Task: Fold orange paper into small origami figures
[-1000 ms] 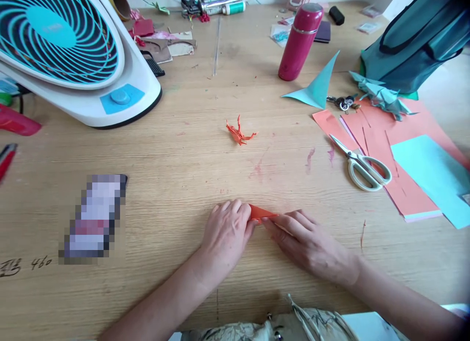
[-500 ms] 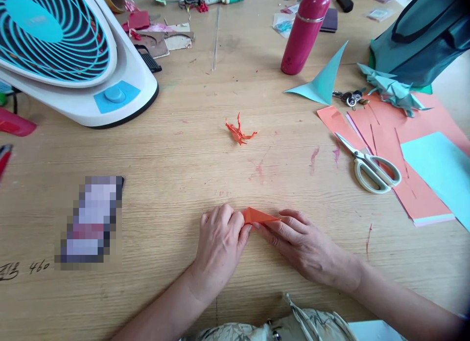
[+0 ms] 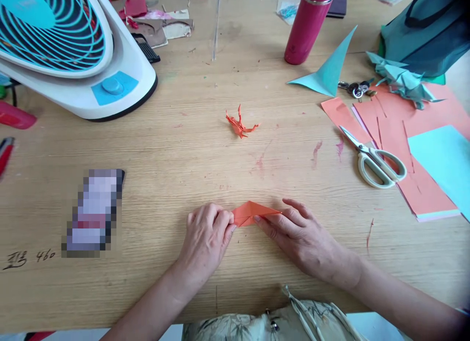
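Note:
A small folded piece of orange paper (image 3: pixel 250 212) lies low over the table between my hands, with a raised point at its middle. My left hand (image 3: pixel 209 233) pinches its left end, the fingers curled and the thumb at the lower edge. At the right end, my right hand (image 3: pixel 297 233) grips it between thumb and fingers, with one fingertip lifted away. Part of the paper is hidden under my fingers. Farther back on the table sits a small orange origami figure (image 3: pixel 241 126) with thin, spiky limbs.
White-handled scissors (image 3: pixel 380 167) rest partly on orange sheets (image 3: pixel 426 189) at the right. A pink bottle (image 3: pixel 306 30), teal folded paper (image 3: pixel 330 69) and keys (image 3: pixel 356 89) are behind. On the left are a blurred phone (image 3: pixel 93 211) and a white-and-blue fan (image 3: pixel 128 62).
My left hand has shifted left along the paper, so more of its left part shows. A finger of my right hand has lifted slightly. The camera view has tilted a little downward.

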A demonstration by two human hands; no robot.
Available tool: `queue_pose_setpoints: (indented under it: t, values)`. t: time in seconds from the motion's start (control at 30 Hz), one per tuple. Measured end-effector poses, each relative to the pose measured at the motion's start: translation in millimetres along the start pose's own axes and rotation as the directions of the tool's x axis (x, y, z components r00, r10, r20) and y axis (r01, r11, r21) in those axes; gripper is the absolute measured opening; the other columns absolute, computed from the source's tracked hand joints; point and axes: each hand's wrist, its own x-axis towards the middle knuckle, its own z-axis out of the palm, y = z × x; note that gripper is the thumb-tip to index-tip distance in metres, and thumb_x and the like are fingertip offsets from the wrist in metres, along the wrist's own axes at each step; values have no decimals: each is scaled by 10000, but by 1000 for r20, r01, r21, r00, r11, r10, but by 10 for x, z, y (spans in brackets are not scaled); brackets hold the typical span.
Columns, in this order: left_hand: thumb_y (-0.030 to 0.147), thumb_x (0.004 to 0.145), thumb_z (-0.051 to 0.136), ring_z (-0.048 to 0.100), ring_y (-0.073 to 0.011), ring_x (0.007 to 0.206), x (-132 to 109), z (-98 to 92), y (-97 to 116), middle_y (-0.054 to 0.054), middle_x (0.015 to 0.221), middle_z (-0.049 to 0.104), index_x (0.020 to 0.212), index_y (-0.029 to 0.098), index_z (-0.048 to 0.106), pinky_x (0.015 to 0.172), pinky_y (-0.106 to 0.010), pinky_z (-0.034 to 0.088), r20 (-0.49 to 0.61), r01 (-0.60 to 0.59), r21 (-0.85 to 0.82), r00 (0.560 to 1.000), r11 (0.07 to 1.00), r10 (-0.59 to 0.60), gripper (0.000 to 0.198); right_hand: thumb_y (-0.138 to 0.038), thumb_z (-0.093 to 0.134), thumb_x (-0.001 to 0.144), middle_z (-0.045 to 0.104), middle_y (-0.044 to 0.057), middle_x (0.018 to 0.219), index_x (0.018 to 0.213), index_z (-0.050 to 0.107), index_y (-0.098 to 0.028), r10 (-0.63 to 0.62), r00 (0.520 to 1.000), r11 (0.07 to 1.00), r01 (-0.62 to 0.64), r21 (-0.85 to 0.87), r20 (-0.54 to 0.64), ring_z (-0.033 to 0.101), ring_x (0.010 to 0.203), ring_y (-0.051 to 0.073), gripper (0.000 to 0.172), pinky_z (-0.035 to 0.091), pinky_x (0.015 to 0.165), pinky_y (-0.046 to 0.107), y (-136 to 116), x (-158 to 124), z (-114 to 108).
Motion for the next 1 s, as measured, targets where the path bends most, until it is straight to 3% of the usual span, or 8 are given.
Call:
queue_pose_setpoints:
  t: [0.2,0.3,0.37,0.53,0.7,0.83,0.9,1.0]
  values:
    - [150,978,469,612,-259,963,0,-92,75,-102,1076,669,1118,170,603,823,-424,439,0,-41,-9,999,999,41,195,-92,425,989,672,100,1219,1387,572,-138,18,1000,1000,-18,-24,3,557,1059,272,426,355,1085,557,-16,-12,27]
    - [103,989,421,575,-257,1193,-27,-14,185,-130,1335,632,1361,125,514,983,-412,437,-8,-277,7,961,961,277,384,-101,428,992,679,95,1197,1377,583,-155,30,1000,999,-30,-34,-4,566,1026,262,418,365,1085,546,-24,5,15]
    - [110,996,419,519,-273,1302,-61,63,228,-158,1438,576,1412,62,473,1048,-409,414,-10,-352,90,935,932,354,422,-110,430,997,682,95,1195,1377,582,-155,32,999,999,-32,-33,-1,574,1031,257,412,379,1080,529,-19,15,4]
    - [316,1015,481,460,-279,1376,-118,123,223,-151,1538,485,1454,52,455,1098,-412,402,51,-314,156,949,936,310,513,-128,437,1010,637,130,1327,1372,580,-126,8,1000,998,-9,-55,-8,574,1152,274,390,404,1092,542,3,-34,15]
    - [446,998,505,427,-284,1416,-105,53,250,-116,1567,455,1472,118,464,1104,-429,405,82,-274,194,961,942,263,578,-85,431,997,644,204,1301,1202,670,-26,-50,998,996,48,-75,-25,582,1205,292,320,441,1109,520,-131,-131,-70]
    - [485,983,516,423,-300,1423,-106,55,296,-144,1562,455,1469,94,460,1094,-441,413,70,-268,193,963,944,259,626,-72,412,998,685,218,1227,1258,628,13,-111,987,991,102,-85,-117,656,1024,264,348,555,949,458,-241,-90,-156]
    - [517,978,508,402,-306,1439,-120,77,295,-150,1555,463,1442,91,489,1111,-455,395,59,-273,174,962,946,267,630,-94,419,1007,598,241,1383,1384,535,8,-89,993,994,83,-66,-80,630,1139,289,407,558,950,457,-214,-28,-126]
    - [545,989,459,356,-318,1468,-143,112,248,-135,1576,434,1436,97,489,1165,-516,314,61,-284,135,959,949,278,633,-131,409,1028,461,250,1522,1503,388,-13,-70,997,997,70,21,-24,467,1398,300,491,483,1089,487,-95,39,-14]
